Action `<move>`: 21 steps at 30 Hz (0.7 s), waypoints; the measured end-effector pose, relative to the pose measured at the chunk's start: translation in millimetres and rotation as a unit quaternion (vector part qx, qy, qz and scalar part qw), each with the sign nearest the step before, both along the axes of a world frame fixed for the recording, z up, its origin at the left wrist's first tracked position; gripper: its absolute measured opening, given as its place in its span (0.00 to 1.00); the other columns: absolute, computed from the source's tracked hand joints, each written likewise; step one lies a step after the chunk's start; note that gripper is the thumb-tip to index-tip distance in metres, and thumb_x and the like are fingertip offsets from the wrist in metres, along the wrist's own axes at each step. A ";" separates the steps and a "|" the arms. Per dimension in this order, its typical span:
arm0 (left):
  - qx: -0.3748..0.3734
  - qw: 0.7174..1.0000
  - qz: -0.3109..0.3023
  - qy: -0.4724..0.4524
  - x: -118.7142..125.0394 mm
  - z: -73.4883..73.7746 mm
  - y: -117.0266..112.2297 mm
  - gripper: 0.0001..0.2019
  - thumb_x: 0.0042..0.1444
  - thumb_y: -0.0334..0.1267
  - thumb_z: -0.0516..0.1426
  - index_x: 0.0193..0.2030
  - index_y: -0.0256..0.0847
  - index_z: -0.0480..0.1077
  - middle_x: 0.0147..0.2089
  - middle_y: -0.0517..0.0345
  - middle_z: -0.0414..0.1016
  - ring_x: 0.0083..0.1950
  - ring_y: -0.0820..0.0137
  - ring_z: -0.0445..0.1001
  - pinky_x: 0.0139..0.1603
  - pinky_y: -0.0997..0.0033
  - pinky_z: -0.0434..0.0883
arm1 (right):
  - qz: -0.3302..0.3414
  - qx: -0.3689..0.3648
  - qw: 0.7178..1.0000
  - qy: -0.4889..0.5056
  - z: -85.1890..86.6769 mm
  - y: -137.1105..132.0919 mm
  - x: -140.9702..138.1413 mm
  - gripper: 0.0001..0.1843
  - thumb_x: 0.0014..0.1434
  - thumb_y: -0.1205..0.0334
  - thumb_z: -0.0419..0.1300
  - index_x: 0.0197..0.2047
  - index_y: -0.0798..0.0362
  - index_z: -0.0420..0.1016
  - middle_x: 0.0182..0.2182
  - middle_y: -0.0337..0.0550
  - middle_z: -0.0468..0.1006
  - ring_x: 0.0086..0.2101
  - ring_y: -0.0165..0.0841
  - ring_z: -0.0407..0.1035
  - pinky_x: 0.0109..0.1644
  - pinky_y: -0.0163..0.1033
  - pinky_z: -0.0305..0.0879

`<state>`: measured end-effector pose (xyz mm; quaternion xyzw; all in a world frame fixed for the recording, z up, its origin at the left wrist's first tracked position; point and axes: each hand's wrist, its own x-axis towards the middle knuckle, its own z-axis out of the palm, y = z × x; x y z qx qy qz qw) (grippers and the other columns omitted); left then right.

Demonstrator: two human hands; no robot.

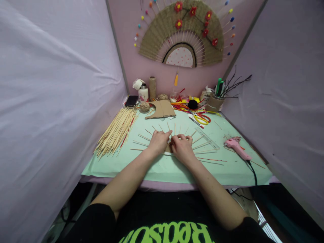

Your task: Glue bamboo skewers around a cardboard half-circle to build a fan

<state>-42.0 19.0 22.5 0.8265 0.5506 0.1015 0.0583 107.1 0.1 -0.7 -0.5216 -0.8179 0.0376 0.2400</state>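
My left hand (159, 142) and my right hand (182, 147) rest side by side on a small cardboard piece (168, 148) in the middle of the pale green table (162, 168). Thin bamboo sticks (199, 145) radiate out from under both hands like a fan. The fingers of both hands press down on the sticks where these meet; the cardboard is mostly hidden beneath them.
A pile of bamboo sticks (116, 131) lies at the left. A clear ruler (207, 137) and pink glue gun (237, 147) lie at the right. Cut cardboard (161, 109), twine (144, 106), scissors (201, 118) and a pen cup (215, 101) stand at the back. A decorated fan (184, 32) hangs on the wall.
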 end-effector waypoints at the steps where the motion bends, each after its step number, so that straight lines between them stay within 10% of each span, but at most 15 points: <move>1: 0.001 1.000 0.000 0.001 -0.1 -0.2 0.1 0.25 0.62 0.29 0.50 0.67 0.38 0.63 0.47 0.49 0.81 0.54 0.59 0.75 0.52 0.59 0.62 | -0.001 0.000 1.000 0.000 -0.1 0.1 0.0 0.10 0.58 0.71 0.53 0.39 0.51 0.72 0.38 0.45 0.82 0.47 0.39 0.67 0.55 0.49 0.44; 21: 0.010 1.000 -0.003 0.001 -0.9 -3.4 1.9 0.24 0.63 0.29 0.50 0.66 0.39 0.65 0.47 0.50 0.82 0.53 0.59 0.75 0.51 0.59 0.62 | -0.002 -0.008 1.000 0.000 0.3 -0.3 -0.2 0.10 0.58 0.71 0.52 0.40 0.52 0.72 0.38 0.44 0.81 0.48 0.38 0.66 0.55 0.49 0.43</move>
